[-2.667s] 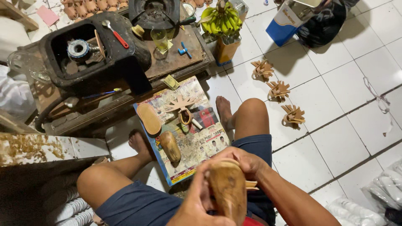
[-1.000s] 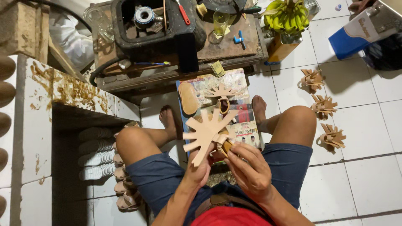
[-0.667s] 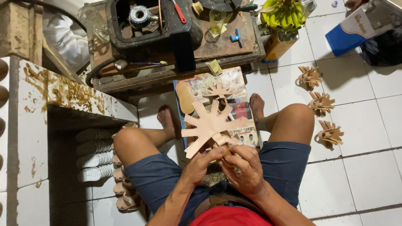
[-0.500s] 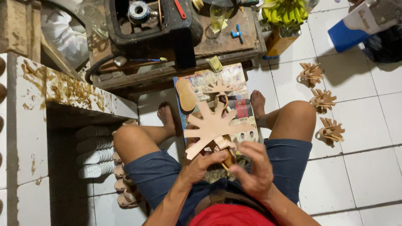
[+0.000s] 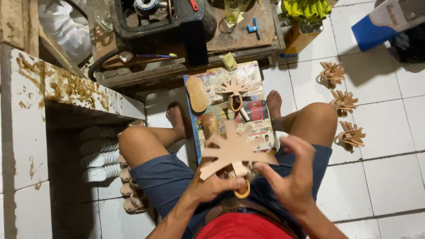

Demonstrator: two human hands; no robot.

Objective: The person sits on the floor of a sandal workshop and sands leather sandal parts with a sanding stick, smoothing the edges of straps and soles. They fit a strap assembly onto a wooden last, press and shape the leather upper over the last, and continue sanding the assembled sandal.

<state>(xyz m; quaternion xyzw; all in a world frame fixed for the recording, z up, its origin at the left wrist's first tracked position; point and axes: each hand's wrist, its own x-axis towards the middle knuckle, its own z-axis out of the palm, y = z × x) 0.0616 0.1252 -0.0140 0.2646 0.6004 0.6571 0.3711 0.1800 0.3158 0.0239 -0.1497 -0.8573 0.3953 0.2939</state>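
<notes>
Left hand [image 5: 212, 188] clamped on leather cutout [image 5: 232, 150], prongs fanning away from the body. Right hand [image 5: 290, 177] open, just beside, empty.

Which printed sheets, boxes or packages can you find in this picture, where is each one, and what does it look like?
Printed poster: flat on floor between the feet, rectangular, multicoloured, blue-edged.
Blue and white box: top right on tiles, lying tilted.
Yellow-orange carton: beside the workbench, upright, under bananas.
Small folded label: bench edge, yellowish-green.

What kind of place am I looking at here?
Probably a small home sandal-making workshop, set up on a tiled floor. The left hand holds a star-shaped leather cutout, three finished leather uppers lie on the tiles, and stacked soles sit under the tiled ledge beside a cluttered wooden workbench.
</notes>
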